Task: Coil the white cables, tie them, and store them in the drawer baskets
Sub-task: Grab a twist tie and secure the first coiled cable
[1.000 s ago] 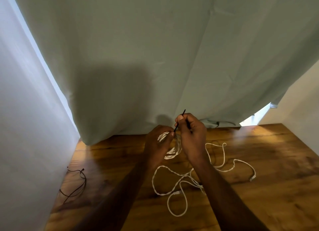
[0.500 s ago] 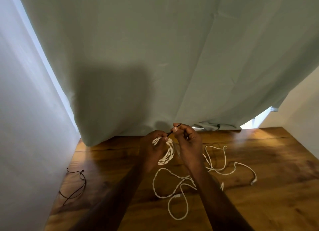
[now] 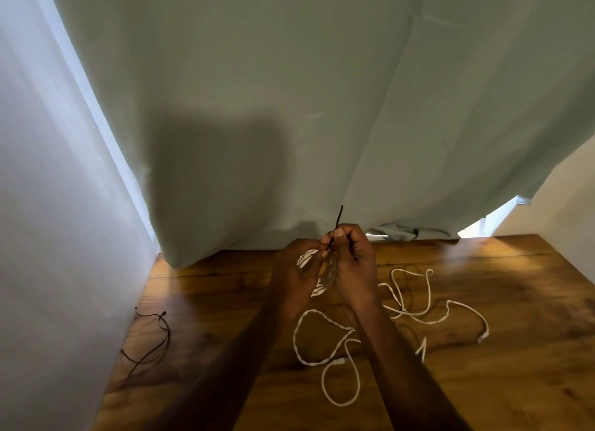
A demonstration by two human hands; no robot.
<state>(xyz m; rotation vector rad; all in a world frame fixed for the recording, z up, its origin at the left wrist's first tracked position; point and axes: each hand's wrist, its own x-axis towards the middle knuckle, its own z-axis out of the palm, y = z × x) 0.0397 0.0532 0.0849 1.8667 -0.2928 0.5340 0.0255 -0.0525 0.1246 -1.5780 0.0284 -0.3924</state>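
One coiled white cable sits at the centre of the frame, gripped in the left hand just above the wooden tabletop. The right hand pinches a thin black tie, whose free end sticks up past the fingertips toward the curtain; the lower part of the tie is hidden between the hands, so how far it is wound round the coil cannot be told.

By the look of it, the coiling of this one cable is finished and the tying is under way, not yet closed off. More white cable sprawls uncoiled across the table to the lower right of the hands, with a connector at its far right end, so a good share of the coiling and tying seems to remain. No drawer or basket shows anywhere, and nothing appears stored yet.

Spare black ties lie at the lower left of the table, well apart from the hands. A pale green curtain fills the upper frame, touching the table's far edge, with a white wall on the left.
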